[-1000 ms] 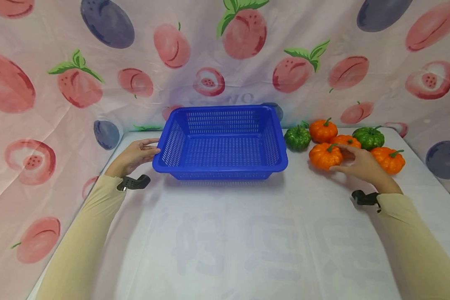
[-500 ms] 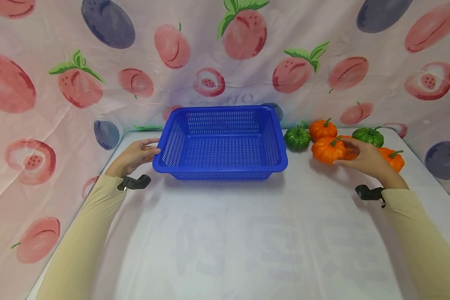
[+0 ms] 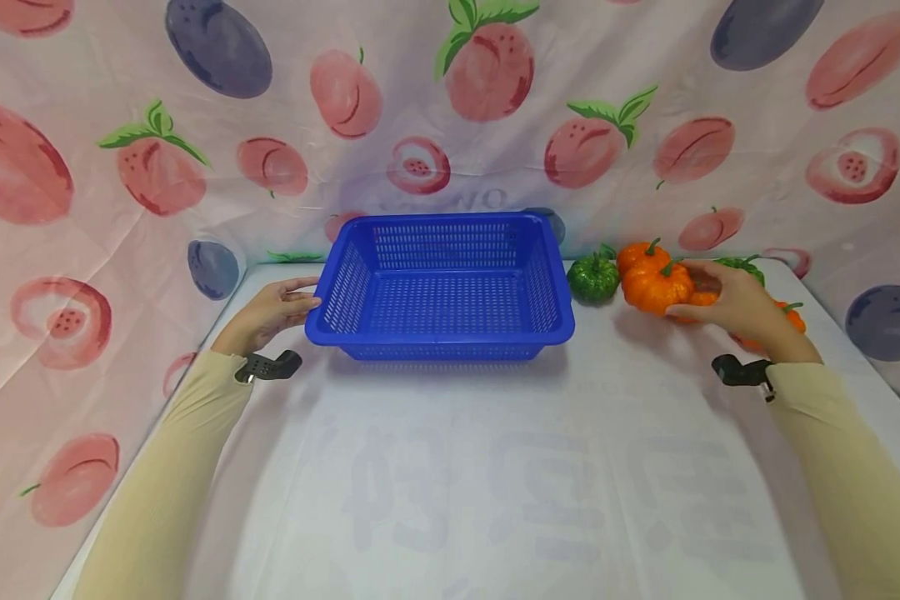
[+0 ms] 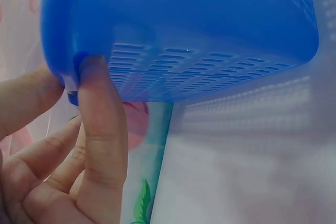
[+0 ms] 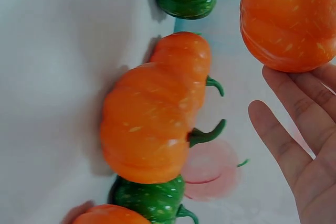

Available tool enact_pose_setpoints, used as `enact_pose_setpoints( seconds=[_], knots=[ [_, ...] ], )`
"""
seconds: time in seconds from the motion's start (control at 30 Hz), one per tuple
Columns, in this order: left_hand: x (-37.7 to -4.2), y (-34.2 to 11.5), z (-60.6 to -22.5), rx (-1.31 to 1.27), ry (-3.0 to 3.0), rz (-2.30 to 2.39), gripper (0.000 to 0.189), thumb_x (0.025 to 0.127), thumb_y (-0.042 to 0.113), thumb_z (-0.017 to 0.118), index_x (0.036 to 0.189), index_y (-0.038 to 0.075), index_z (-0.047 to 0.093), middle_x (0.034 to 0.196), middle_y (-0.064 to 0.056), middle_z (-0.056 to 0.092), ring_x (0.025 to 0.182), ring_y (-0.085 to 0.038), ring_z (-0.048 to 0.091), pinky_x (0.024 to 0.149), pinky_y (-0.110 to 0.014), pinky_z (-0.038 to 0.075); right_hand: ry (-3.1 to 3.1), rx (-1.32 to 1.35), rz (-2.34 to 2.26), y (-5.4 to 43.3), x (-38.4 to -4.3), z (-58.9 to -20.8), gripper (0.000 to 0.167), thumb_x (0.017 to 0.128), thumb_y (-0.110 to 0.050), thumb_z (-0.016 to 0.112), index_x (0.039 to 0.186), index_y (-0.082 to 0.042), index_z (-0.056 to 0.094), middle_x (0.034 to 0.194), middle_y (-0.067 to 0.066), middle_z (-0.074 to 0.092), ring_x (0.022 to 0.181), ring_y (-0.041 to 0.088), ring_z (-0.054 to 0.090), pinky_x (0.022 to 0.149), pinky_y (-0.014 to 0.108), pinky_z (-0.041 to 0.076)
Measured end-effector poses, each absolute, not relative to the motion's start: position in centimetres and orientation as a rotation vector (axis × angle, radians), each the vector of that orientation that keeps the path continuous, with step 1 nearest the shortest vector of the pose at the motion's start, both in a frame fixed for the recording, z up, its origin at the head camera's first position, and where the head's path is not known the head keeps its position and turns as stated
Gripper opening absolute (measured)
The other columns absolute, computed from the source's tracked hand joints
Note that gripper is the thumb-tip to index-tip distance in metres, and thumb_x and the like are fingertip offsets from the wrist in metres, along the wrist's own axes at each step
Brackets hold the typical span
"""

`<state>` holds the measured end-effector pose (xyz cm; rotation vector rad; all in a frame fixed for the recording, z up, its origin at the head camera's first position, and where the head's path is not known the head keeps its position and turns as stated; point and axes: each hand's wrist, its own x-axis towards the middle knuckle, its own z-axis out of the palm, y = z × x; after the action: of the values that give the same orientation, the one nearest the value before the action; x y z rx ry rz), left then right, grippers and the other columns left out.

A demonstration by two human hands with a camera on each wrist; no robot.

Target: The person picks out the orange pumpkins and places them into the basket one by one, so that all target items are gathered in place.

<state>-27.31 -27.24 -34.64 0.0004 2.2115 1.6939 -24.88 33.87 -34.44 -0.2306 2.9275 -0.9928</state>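
Basket (image 3: 438, 338) of blue slotted plastic stands toward the back of the white-covered table (image 3: 450, 475), open side up. Taking twelve o'clock as straight away from the person, the left hand (image 3: 266, 310) is at the basket's nine o'clock, pinching the rim between thumb and finger; the left wrist view shows the other fingers loosely bent beside it.

At the basket's three o'clock, well apart from it, the right hand (image 3: 742, 308) grasps a ribbed orange mini pumpkin (image 3: 654, 290) with a green stem. The right wrist view shows it raised above the tabletop, its side against the fingertips, with one finger standing free of it; the thumb is mostly out of that frame.

Around the gripped pumpkin, a speckled green pumpkin (image 3: 594, 282) sits at nine o'clock, near the basket's side, and a rear orange pumpkin (image 3: 633, 255) at eleven. Toward three to four o'clock lie a half-hidden orange pumpkin (image 3: 703, 298) beneath the fingers and, farther out, an outer orange pumpkin (image 3: 795, 320) partly covered by the wrist. A second green pumpkin (image 3: 744, 267) shows between two and three. Behind everything hangs a fruit-print cloth (image 3: 489, 71).
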Motion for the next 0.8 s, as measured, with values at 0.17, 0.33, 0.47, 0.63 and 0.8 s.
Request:
enact_pose_setpoints(
  seconds=[0.17, 0.33, 0.47, 0.63, 0.8],
  knots=[
    [-27.4, -27.4, -34.8, -0.004, 2.233, 1.679, 0.064, 0.095, 0.013, 0.053, 0.148, -0.001, 0.020, 0.082, 0.020, 0.065, 0.078, 0.003, 0.063, 0.075, -0.012, 0.053, 2.936, -0.238, -0.955, 33.7, -25.1, -33.6, 0.088, 0.078, -0.038, 0.075, 0.146, -0.003, 0.030, 0.141, 0.027, 0.041, 0.125, 0.043, 0.042, 0.102, 0.061, 0.033],
    [-27.4, -27.4, -34.8, -0.006, 2.256, 1.656, 0.064, 0.095, 0.015, 0.054, 0.148, 0.000, 0.022, 0.082, 0.020, 0.064, 0.079, 0.003, 0.063, 0.076, -0.012, 0.052, 2.934, -0.223, -0.901, 33.5, -25.6, -32.8, 0.091, 0.078, -0.044, 0.073, 0.147, -0.006, 0.028, 0.143, 0.027, 0.038, 0.126, 0.046, 0.040, 0.101, 0.063, 0.034],
    [-27.3, -27.4, -34.7, -0.008, 2.258, 1.654, 0.063, 0.095, 0.015, 0.054, 0.148, 0.000, 0.022, 0.082, 0.020, 0.064, 0.079, 0.003, 0.063, 0.076, -0.012, 0.052, 2.938, -0.240, -0.891, 33.2, -26.0, -31.9, 0.088, 0.080, -0.044, 0.072, 0.147, -0.006, 0.029, 0.143, 0.026, 0.039, 0.125, 0.046, 0.041, 0.099, 0.063, 0.036],
    [-27.2, -27.3, -34.7, -0.006, 2.262, 1.652, 0.063, 0.095, 0.015, 0.054, 0.148, 0.000, 0.022, 0.082, 0.021, 0.064, 0.078, 0.003, 0.063, 0.075, -0.012, 0.052, 2.967, -0.266, -0.874, 32.6, -26.3, -30.7, 0.087, 0.080, -0.042, 0.072, 0.146, -0.005, 0.031, 0.140, 0.028, 0.041, 0.125, 0.046, 0.041, 0.097, 0.063, 0.038],
    [-27.2, -27.3, -34.7, 0.006, 2.238, 1.681, 0.063, 0.095, 0.013, 0.054, 0.148, -0.001, 0.021, 0.081, 0.020, 0.065, 0.077, 0.003, 0.063, 0.074, -0.012, 0.052, 2.984, -0.325, -0.874, 32.0, -26.6, -29.7, 0.085, 0.080, -0.039, 0.073, 0.146, -0.005, 0.031, 0.142, 0.026, 0.040, 0.124, 0.046, 0.040, 0.097, 0.064, 0.037]
  ],
)
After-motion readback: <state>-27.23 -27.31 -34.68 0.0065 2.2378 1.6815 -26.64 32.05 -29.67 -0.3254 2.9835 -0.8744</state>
